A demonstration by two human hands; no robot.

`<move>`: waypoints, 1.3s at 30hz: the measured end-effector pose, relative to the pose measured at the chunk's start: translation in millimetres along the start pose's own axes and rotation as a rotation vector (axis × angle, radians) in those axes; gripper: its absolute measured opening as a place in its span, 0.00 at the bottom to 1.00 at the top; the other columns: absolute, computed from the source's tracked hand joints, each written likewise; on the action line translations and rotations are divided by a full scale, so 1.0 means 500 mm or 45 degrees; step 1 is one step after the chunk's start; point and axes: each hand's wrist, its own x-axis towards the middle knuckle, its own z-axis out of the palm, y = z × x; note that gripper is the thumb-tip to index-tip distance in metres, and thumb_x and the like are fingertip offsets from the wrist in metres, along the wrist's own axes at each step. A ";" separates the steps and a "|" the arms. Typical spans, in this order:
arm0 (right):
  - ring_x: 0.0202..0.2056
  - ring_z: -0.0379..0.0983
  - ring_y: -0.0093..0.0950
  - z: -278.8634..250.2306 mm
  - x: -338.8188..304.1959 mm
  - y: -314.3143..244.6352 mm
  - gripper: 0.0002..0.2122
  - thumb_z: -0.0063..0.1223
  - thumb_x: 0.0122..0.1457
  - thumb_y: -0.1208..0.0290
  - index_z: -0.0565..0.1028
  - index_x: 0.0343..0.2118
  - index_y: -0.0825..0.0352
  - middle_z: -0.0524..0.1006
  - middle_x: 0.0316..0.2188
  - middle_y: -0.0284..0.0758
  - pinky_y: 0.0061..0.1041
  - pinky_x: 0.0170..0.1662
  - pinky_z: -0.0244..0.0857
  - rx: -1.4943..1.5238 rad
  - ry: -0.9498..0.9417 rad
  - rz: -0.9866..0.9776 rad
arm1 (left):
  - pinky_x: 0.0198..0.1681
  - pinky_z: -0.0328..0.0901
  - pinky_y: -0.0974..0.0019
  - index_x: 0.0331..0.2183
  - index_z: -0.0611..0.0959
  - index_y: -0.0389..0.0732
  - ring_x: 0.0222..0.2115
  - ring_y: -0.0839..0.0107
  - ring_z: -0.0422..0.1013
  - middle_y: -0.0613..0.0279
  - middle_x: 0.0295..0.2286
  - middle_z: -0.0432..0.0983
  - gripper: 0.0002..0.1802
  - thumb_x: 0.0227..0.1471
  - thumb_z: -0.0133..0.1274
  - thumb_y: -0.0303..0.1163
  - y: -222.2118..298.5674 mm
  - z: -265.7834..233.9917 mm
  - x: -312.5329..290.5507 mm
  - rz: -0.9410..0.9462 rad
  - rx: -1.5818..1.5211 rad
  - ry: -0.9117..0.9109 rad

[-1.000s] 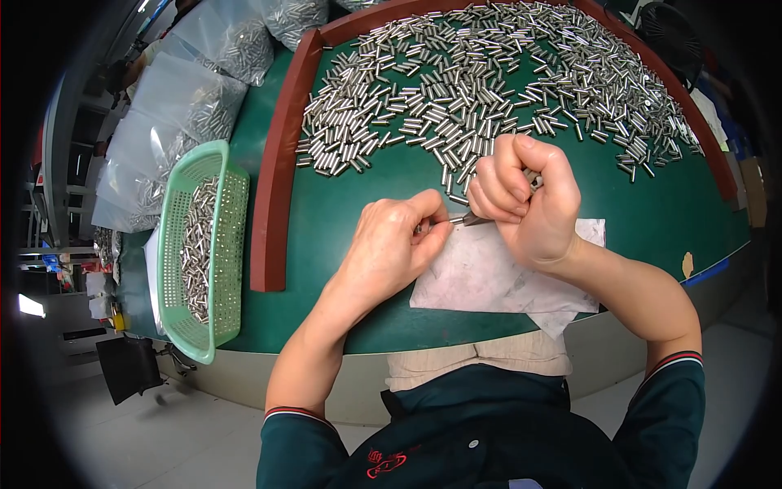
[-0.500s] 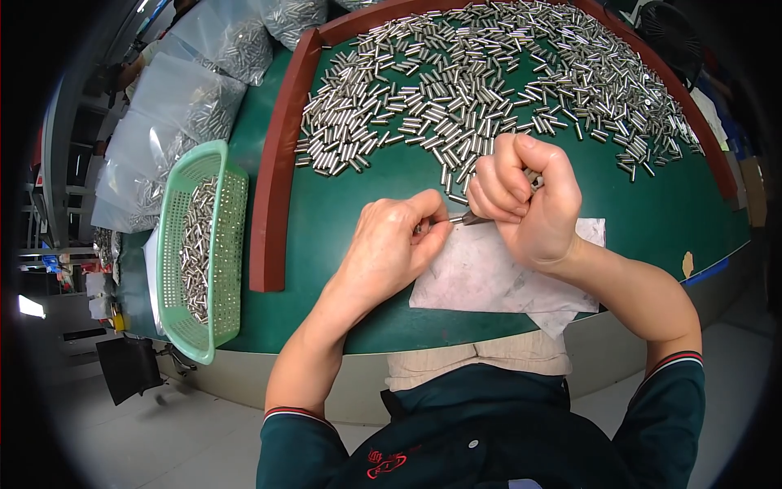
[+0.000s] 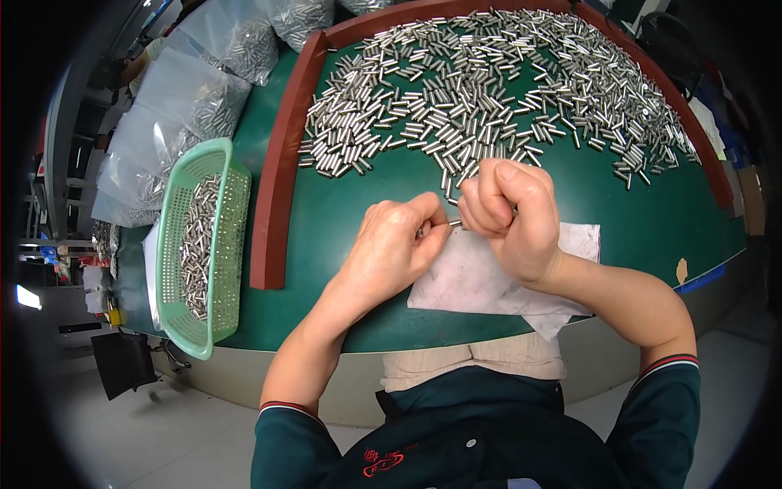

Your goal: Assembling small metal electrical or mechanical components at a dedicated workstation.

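Note:
Between thumb and fingers, my left hand [image 3: 389, 240] pinches a small metal pin [image 3: 455, 223], whose short shiny end points toward the other hand. My right hand [image 3: 517, 216] is closed in a fist just beside that end. It grips a slim dark-tipped tool, which showed a moment earlier but is now mostly hidden by the fingers. Beneath the right wrist lies a stained white cloth [image 3: 468, 281] on the green tabletop [image 3: 342, 196]. Many loose metal pins [image 3: 460, 106] are spread out beyond both hands.
Dark red wooden rails [image 3: 281, 187] border the pins on the left, back and right. At the left stands a green plastic basket [image 3: 220, 326] partly filled with pins. Behind it are clear plastic bags [image 3: 142, 126] holding more pins. A dark fan [image 3: 669, 37] stands at back right.
My right fist has shifted slightly left and down, nearer the pin, and the tool's dark tip has gone out of sight. The left hand has hardly moved.

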 end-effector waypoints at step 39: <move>0.10 0.41 0.16 -0.004 0.006 -0.009 0.17 0.30 0.55 0.65 0.53 0.10 0.62 0.50 0.06 0.26 0.19 0.15 0.38 0.152 -0.030 0.096 | 0.47 0.45 0.38 0.40 0.73 0.43 0.49 0.56 0.54 0.51 0.45 0.63 0.20 0.42 0.52 0.39 -0.181 -0.328 -0.129 -0.921 1.422 1.526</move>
